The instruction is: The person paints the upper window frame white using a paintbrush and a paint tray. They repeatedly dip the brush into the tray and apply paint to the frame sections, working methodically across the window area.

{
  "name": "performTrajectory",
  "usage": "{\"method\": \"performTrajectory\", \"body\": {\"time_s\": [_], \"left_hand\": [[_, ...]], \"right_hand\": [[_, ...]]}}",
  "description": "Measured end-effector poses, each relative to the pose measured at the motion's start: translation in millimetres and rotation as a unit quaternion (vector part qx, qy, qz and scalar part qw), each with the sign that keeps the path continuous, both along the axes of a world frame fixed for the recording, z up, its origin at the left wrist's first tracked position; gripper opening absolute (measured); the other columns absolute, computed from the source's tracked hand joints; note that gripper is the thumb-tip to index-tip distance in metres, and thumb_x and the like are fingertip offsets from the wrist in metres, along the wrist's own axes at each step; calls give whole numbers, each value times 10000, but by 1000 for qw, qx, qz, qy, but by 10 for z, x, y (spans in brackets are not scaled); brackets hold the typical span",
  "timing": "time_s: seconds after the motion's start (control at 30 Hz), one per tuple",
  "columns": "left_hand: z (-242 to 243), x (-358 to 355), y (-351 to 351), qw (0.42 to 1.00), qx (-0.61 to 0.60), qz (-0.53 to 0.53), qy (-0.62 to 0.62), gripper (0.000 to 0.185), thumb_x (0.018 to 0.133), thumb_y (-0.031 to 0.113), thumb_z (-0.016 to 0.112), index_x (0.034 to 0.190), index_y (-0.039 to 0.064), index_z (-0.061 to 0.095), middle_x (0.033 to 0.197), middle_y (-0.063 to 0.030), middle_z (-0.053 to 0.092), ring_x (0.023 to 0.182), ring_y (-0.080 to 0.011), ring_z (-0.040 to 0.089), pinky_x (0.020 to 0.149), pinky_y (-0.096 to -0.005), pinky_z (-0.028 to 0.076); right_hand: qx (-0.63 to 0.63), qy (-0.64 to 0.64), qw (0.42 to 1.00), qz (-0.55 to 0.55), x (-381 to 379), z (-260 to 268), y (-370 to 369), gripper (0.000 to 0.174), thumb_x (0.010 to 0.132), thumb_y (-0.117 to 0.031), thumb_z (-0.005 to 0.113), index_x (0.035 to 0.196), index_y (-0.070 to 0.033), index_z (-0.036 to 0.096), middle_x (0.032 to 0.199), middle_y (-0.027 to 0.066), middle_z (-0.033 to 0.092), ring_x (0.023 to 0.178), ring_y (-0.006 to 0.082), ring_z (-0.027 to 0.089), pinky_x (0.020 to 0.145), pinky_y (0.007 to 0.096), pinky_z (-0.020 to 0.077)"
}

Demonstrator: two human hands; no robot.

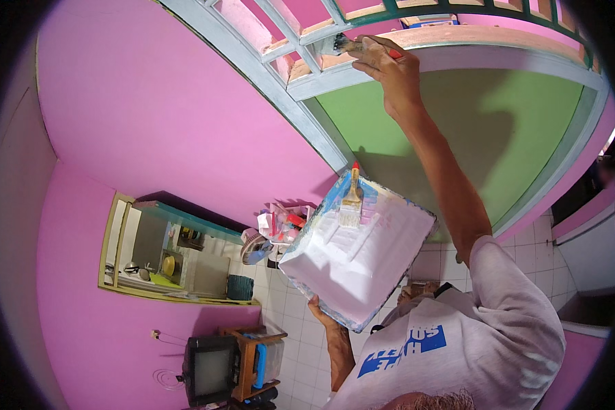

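My right hand (389,64) grips a paintbrush (344,44) by its handle, whose red tip shows past the fingers. Its bristles are at the pale-painted bars of a wooden lattice (287,31), near a lower corner; exact contact is hard to tell. From below, my left hand (322,313) holds the near edge of a paint tray (389,251), with most of its fingers hidden under it. White paint coats the tray, and blue smears mark its far end. Across its ridged slope lies a second paintbrush (354,197) with whitened bristles and a red-tipped handle.
Below the lattice is a green panel (456,113) in a pale frame. Dark green bars (441,7) continue right. Left stand a pink wall (184,102) and a doorway (110,246). A fan (254,248), a basket of items (287,220) and a television (212,369) stand beyond the tray.
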State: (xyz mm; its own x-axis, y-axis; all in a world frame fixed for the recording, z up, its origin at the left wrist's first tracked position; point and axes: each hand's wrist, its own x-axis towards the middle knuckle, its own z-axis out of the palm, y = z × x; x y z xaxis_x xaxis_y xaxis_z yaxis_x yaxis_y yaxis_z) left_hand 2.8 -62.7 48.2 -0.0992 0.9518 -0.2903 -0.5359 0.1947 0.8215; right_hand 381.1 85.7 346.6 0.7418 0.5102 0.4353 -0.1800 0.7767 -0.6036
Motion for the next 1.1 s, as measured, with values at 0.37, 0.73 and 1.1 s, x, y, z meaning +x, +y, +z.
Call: {"method": "performTrajectory", "body": {"time_s": [0.37, 0.73, 1.1], "left_hand": [[17, 12, 10, 1000, 6, -3, -5, 731, 770, 504, 571, 1317, 35, 448, 1171, -123, 527, 1075, -291, 523, 884, -418, 447], [78, 16, -22, 1000, -17, -6, -15, 803, 733, 535, 587, 1336, 24, 446, 1208, -150, 513, 1102, -309, 510, 892, -436, 446], [105, -9, -16, 1000, -19, 5, 1, 779, 743, 512, 582, 1334, 22, 448, 1180, -143, 541, 1085, -305, 534, 880, -434, 462]], "right_hand": [[-13, -34, 997, -62, 104, -89, 53, 235, 882, -62, 558, 1020, 99, 661, 941, 168, 691, 854, 252, 718, 761, 359, 627], [35, -34, 998, -49, 38, -85, -146, 194, 896, -61, 582, 998, 65, 687, 921, 144, 704, 826, 201, 714, 746, 318, 620], [22, -178, 970, -167, -153, 212, -515, 246, 941, -143, 588, 1050, 53, 686, 923, 100, 711, 809, 160, 680, 791, 307, 588]]}}
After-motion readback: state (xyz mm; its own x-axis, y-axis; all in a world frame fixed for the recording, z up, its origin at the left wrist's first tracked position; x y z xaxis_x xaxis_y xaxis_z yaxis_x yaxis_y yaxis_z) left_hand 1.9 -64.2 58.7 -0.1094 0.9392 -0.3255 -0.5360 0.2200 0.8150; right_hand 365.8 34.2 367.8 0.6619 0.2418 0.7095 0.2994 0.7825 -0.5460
